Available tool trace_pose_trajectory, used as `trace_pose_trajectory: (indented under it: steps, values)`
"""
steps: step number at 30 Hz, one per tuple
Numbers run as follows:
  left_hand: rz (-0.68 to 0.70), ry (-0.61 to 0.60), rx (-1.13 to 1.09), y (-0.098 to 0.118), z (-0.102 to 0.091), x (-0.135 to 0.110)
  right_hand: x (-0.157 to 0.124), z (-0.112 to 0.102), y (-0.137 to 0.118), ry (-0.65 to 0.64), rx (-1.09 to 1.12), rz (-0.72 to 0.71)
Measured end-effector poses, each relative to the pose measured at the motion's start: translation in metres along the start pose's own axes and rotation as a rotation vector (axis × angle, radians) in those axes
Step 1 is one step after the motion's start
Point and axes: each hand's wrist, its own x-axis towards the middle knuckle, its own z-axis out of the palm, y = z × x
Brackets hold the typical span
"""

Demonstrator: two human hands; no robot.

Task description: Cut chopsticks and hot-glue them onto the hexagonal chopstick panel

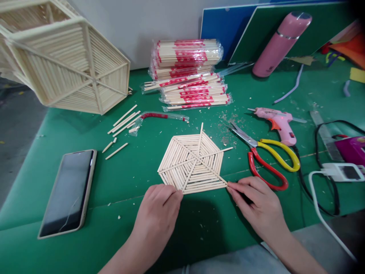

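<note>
A flat hexagonal panel of wooden sticks [196, 163] lies on the green tabletop, its sticks laid like a web around crossing spokes. Two spoke ends poke out past its far and right edges. My left hand [159, 211] is closed at the panel's near left corner, its fingertips partly hidden behind the knuckles. At the near right corner, my right hand [256, 201] pinches the end of a spoke between thumb and fingers. Scissors [253, 142] with red and yellow handles lie partly spread beyond my right hand. A pink glue gun [278, 121] rests behind them.
A large hexagonal stick structure [71, 68] stands at the back left. Wrapped stick bundles [188, 72] are piled at the back, with loose sticks [122, 121] nearby. A phone [68, 192] lies left. A pink bottle [282, 43], a white cable [316, 198] and a purple object [352, 150] are at right.
</note>
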Motion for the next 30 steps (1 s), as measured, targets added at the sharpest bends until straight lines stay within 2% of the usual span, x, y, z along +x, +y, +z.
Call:
trace_pose_trajectory:
  steps: [21,25,30]
  values:
    - [-0.002,0.013,-0.04,-0.0052,0.0063,-0.0062,0.0006,-0.0002,-0.002,-0.012,0.016,0.02]
    - [0.029,-0.002,-0.028,-0.0057,0.0054,-0.0039,0.0016,-0.0001,-0.0028,-0.008,0.034,0.028]
    - [0.077,0.039,-0.004,-0.0072,0.0063,-0.0016,0.0037,0.0004,-0.0039,0.004,0.03,0.024]
